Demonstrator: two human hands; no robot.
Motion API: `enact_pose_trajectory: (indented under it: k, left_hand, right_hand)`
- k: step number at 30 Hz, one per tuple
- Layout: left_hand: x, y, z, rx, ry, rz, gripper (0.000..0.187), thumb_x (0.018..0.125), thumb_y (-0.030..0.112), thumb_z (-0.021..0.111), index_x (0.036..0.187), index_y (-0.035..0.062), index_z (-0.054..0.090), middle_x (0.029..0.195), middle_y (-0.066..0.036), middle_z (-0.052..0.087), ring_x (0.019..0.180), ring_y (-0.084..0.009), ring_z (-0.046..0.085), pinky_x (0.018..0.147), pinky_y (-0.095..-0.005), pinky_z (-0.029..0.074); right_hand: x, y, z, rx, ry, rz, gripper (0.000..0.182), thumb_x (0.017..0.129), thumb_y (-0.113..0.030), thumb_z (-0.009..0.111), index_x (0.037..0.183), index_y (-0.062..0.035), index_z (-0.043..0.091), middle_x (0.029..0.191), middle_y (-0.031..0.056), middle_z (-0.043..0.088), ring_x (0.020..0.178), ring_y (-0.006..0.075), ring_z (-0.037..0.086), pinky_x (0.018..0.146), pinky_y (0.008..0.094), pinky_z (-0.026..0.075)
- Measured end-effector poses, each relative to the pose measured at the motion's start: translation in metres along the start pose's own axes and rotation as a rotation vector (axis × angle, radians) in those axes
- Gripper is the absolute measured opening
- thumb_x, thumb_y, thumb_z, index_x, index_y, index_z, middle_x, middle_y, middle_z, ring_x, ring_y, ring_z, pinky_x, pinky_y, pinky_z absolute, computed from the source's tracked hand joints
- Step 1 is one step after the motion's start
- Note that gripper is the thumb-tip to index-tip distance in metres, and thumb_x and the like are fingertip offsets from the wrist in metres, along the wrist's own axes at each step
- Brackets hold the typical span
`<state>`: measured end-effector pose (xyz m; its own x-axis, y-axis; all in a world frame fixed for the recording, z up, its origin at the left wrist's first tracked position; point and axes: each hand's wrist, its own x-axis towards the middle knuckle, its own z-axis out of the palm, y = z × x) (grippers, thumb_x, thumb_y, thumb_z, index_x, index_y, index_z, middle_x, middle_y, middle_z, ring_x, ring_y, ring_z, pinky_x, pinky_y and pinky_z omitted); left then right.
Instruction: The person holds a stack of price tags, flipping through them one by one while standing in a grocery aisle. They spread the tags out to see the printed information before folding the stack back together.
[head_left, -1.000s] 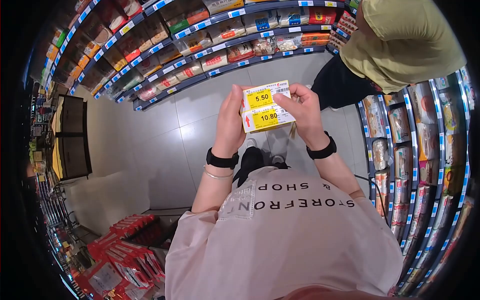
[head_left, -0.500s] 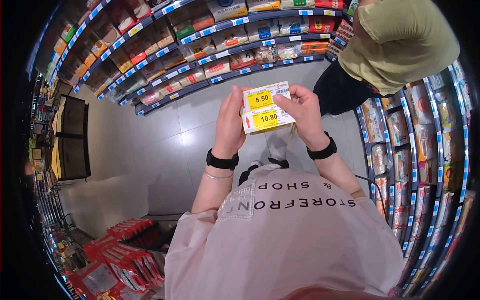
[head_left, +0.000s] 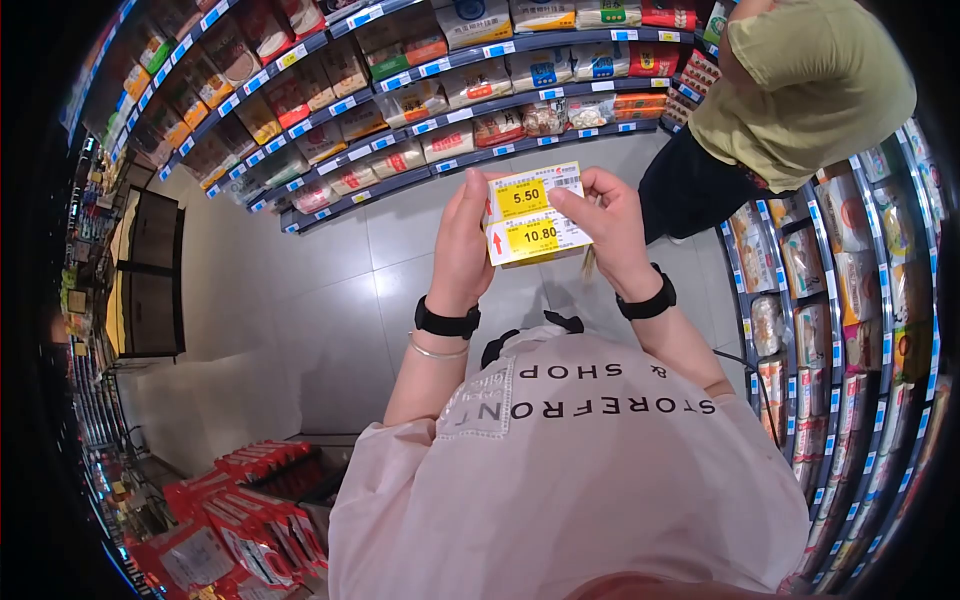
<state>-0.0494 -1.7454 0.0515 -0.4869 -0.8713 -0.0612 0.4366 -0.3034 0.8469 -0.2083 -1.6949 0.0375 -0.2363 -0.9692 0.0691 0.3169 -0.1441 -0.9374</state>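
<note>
Starting at the left, I see red packages [head_left: 235,530] grouped low beside the apron [head_left: 590,480], well apart from both hands. The long shelving [head_left: 403,135] curves across the far side, its packets in rows above strips of small tags, presumably so each tag can be matched to its goods.

Next comes the left hand [head_left: 460,240], cupped along the left edge of the price labels [head_left: 535,237], thumb upright, apparently to steady that side; its other fingers are mostly hidden behind. The labels sit between the two hands, in front of the body, one row over another. I judge they are tilted to face the camera so the figures, 5.50 over 10.80, can be read. The right hand [head_left: 615,230] pinches their right side, thumb pressed on the face; its fingertips underneath I cannot see.

Farther right, another person [head_left: 800,80] stands near the side shelving [head_left: 828,265], apart from the labels.
</note>
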Motion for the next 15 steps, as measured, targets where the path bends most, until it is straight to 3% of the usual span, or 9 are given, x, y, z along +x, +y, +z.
enact_pose_trajectory:
  k: [15]
  left_hand:
    - [-0.010,0.000,-0.013,-0.015,0.014,-0.002,0.048,0.099,0.041,0.034,0.109,-0.0015,0.054,0.099,-0.011,0.064,0.085,-0.0157,0.065,0.072,-0.0271,0.053]
  right_hand:
    - [-0.008,0.005,0.014,0.002,0.008,0.007,0.014,0.082,-0.010,0.069,0.084,0.0001,0.059,0.075,0.0026,0.064,0.064,0.0015,0.057,0.054,0.0162,0.043]
